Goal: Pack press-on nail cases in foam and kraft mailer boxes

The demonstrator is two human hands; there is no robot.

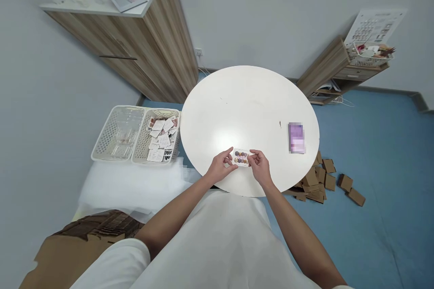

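Note:
A small white card of press-on nails (241,157) is held just above the near part of the white oval table (251,99). Two rows of purple, gold and pinkish nails show on its face. My left hand (220,166) grips the card's left edge, its thumb along the lower side and fingers at the upper corner. At the right edge, my right hand (260,168) pinches the card between thumb and fingers. Farther right on the table lies a purple pack (296,138), its face blurred out.
Left of the table, one white basket (101,144) holds clear plastic cases; another basket (178,137) holds many cards. White translucent sheets (125,185) lie before them. Brown boxes (317,180) are piled on the floor at right. A wooden cabinet (162,54) stands behind left.

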